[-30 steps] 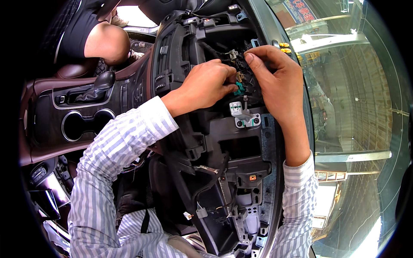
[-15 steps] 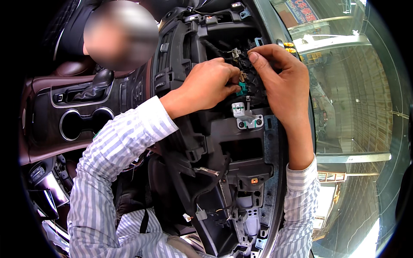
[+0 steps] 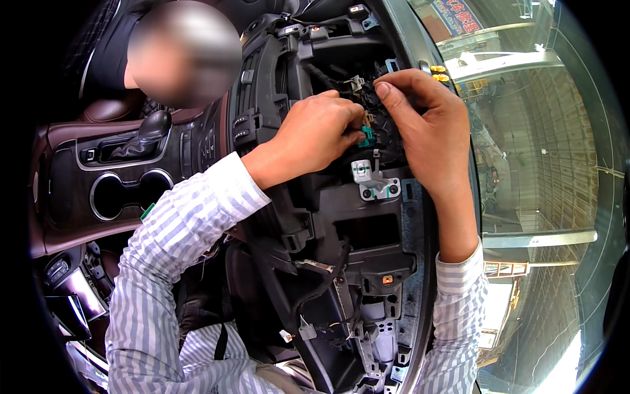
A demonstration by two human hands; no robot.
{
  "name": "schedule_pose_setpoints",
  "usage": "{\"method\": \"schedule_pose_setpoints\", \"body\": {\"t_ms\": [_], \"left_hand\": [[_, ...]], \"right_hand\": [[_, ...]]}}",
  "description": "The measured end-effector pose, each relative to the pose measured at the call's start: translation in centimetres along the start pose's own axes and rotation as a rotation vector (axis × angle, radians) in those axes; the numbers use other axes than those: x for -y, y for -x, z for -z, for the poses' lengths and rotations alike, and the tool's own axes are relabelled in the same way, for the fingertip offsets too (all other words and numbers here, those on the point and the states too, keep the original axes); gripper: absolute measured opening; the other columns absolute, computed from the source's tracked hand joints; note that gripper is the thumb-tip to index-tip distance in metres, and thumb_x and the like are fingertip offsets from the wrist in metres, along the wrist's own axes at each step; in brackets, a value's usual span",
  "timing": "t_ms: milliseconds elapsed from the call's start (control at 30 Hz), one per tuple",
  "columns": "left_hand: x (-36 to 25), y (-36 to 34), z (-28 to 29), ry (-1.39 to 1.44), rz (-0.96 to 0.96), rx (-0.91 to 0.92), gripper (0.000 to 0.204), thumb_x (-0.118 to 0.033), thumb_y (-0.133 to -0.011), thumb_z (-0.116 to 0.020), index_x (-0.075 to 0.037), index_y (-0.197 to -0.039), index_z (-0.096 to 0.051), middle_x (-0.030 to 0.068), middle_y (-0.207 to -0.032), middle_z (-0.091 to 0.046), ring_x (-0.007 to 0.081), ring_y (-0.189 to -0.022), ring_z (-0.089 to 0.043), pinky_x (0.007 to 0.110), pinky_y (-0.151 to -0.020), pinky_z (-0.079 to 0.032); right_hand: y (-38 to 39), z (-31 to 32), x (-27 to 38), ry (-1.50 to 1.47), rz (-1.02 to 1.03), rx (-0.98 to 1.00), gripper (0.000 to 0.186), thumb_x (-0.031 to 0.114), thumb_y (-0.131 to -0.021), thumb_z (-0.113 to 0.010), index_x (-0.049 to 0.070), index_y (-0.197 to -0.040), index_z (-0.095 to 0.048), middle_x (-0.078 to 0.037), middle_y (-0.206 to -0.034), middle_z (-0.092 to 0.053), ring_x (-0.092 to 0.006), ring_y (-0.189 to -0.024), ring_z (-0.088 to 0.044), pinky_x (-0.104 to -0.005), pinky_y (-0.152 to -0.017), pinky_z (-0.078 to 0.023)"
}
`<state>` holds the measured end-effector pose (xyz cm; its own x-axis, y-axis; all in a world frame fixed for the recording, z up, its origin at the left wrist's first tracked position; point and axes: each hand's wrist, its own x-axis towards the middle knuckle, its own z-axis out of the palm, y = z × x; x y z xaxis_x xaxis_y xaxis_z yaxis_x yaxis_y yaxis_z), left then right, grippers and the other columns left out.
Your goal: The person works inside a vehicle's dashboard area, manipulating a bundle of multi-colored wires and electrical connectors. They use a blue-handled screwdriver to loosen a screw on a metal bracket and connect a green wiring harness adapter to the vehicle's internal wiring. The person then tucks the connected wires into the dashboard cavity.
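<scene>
My left hand (image 3: pixel 308 134) reaches into the dashboard opening with its fingers curled and pinched at a green wire connector (image 3: pixel 367 136). A tan connector (image 3: pixel 368 119) sits just above the green one, partly behind my fingertips. My right hand (image 3: pixel 430 125) comes in from the windscreen side, thumb and forefinger nearly meeting over dark wiring (image 3: pixel 387 118). What lies between those two fingertips is too small and dark to make out. A pale grey connector (image 3: pixel 356 83) stands close to the right fingertips.
The stripped dashboard (image 3: pixel 321 217) runs along the windscreen (image 3: pixel 538 151). A metal bracket (image 3: pixel 379 189) juts up below my hands. Loose plugs (image 3: pixel 306 330) hang nearer me. To the left are the gear lever (image 3: pixel 155 125), cup holders (image 3: pixel 131 194) and a person (image 3: pixel 105 56) in dark clothes.
Both hands stay at the wiring in nearly the same poses. The whole view has shifted slightly, and a little more of the green connector shows.
</scene>
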<state>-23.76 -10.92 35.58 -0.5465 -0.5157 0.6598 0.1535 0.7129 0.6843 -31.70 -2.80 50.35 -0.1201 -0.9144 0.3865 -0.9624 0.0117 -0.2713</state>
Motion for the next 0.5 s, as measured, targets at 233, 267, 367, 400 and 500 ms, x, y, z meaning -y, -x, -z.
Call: {"method": "schedule_pose_setpoints", "body": {"t_ms": [233,267,367,400,500], "left_hand": [[0.6,0.4,-0.2,0.028,0.01,-0.029,0.018,-0.018,-0.081,-0.075,-0.004,-0.085,-0.066,0.0091,-0.085,-0.069,0.0305,-0.09,-0.062,0.043,-0.077,-0.052],[0.6,0.6,-0.2,0.03,-0.001,-0.051,0.018,-0.019,-0.081,-0.075,-0.004,-0.085,-0.066,0.009,-0.085,-0.068,0.0309,-0.091,-0.063,0.043,-0.077,-0.052],[0.5,0.5,-0.2,0.016,-0.008,-0.057,0.017,-0.017,-0.081,-0.075,-0.005,-0.086,-0.065,0.009,-0.086,-0.068,0.0313,-0.09,-0.063,0.043,-0.078,-0.053],[0.5,0.5,-0.4,0.023,-0.022,-0.074,0.017,-0.016,-0.079,-0.076,-0.005,-0.085,-0.065,0.0089,-0.086,-0.068,0.0312,-0.09,-0.063,0.043,-0.077,-0.053],[0.8,0.4,-0.6,0.022,-0.035,-0.073,0.016,-0.015,-0.079,-0.076,-0.005,-0.088,-0.067,0.0084,-0.087,-0.069,0.0309,-0.089,-0.063,0.043,-0.077,-0.053]], "right_hand": [[0.0,-0.1,0.4,-0.027,-0.012,0.01,0.012,0.01,-0.092,-0.069,-0.001,-0.095,-0.071,-0.004,-0.081,-0.069,-0.0085,-0.072,-0.059,-0.0238,-0.065,-0.046],[0.1,-0.1,0.6,-0.028,-0.026,0.02,0.012,0.01,-0.092,-0.069,-0.002,-0.095,-0.071,-0.003,-0.08,-0.068,-0.0063,-0.071,-0.056,-0.0221,-0.064,-0.044],[0.2,0.0,0.9,-0.038,-0.063,0.025,0.011,0.009,-0.094,-0.069,-0.001,-0.097,-0.071,0.002,-0.081,-0.066,-0.003,-0.073,-0.051,-0.0196,-0.065,-0.041],[0.3,0.1,1.0,-0.035,-0.081,0.025,0.011,0.009,-0.094,-0.069,-0.001,-0.098,-0.071,0.002,-0.082,-0.066,-0.0029,-0.073,-0.052,-0.0196,-0.065,-0.041],[0.2,0.1,1.0,-0.013,-0.082,0.034,0.011,0.009,-0.095,-0.069,-0.001,-0.099,-0.071,0.002,-0.084,-0.066,-0.0027,-0.076,-0.052,-0.0191,-0.068,-0.041]]}}
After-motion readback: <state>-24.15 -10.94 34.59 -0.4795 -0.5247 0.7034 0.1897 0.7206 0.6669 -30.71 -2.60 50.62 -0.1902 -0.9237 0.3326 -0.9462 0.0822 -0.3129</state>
